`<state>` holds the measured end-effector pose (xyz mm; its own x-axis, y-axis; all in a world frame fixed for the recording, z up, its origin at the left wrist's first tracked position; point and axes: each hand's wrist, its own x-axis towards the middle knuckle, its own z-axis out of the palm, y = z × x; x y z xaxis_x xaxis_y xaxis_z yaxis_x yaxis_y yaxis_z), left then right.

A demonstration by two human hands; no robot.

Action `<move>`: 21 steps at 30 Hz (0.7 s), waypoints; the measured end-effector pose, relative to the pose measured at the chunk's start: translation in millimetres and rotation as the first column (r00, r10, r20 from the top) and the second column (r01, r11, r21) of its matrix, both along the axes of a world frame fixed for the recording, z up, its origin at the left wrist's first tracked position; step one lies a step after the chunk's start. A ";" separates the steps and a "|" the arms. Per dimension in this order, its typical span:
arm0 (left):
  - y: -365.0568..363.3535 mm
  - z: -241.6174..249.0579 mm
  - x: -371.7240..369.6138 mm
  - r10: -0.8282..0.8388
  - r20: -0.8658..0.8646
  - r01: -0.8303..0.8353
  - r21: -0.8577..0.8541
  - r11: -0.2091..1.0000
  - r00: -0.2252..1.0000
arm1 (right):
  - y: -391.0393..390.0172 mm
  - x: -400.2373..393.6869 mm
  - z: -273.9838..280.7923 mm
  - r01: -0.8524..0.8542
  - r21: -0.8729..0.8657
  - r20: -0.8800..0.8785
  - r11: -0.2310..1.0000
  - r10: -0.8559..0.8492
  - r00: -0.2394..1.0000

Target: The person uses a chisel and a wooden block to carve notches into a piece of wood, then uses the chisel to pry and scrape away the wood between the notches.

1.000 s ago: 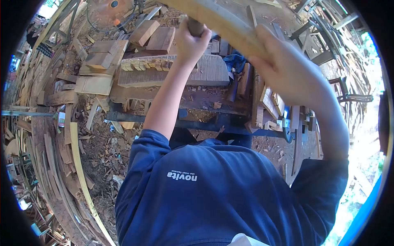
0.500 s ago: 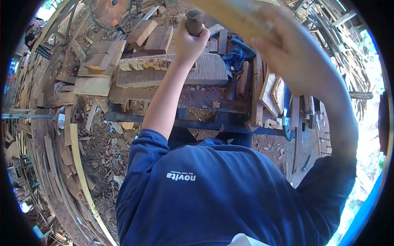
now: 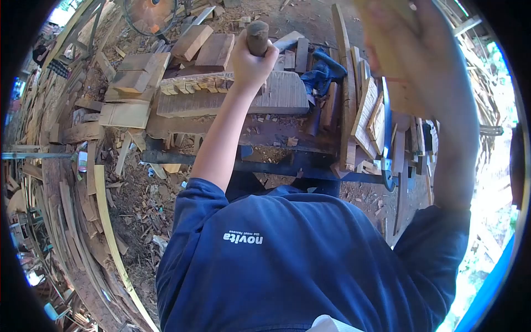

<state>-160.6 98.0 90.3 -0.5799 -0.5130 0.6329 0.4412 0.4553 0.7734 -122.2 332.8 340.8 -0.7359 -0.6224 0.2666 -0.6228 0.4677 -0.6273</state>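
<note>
My left hand (image 3: 251,69) is wrapped round the thick, round wooden handle of a chisel (image 3: 258,37), its worn top end facing up. The blade below is mostly hidden by my fist. Beneath it lies a thick wooden board (image 3: 276,99) with a row of pale notches (image 3: 196,84) cut along its far edge. Raised high at the upper right, my right hand (image 3: 434,66) is smeared by motion. It grips a pale wooden mallet (image 3: 384,47), blurred and partly cut off by the frame's top, well apart from the chisel.
Wooden blocks (image 3: 192,43) and boards (image 3: 124,115) lie left of the notched board. Right of it are a crumpled blue cloth (image 3: 322,72), upright planks (image 3: 345,110) and a saw-like blue tool (image 3: 388,133). A round fan (image 3: 149,14) stands behind. Wood scraps cover the ground.
My right hand has swung up and to the right with the mallet, away from the chisel. The left hand holds the chisel in nearly the same place, tilted slightly left.
</note>
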 end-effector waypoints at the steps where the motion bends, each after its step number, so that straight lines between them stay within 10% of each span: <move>1: -3.9 -2.7 0.9 0.006 0.001 -0.006 -0.001 1.000 1.000 | 1.4 7.0 6.7 -0.006 -0.072 -0.009 0.997 0.005 1.000; 2: -8.1 -5.8 2.1 0.017 -0.065 -0.015 0.034 0.999 0.998 | -2.0 7.4 6.3 0.049 -0.262 0.064 0.964 -0.034 0.997; 21: -16.7 8.1 11.5 -0.031 -0.150 0.040 0.056 0.998 0.988 | 35.2 3.3 -15.9 0.054 -0.232 0.211 0.971 -0.004 0.977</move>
<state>-149.1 81.3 98.5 -0.5001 -0.5327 0.6827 0.5687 0.3925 0.7228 -118.9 368.0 324.9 -0.8072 -0.5383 0.2423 -0.4557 0.3073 -0.8354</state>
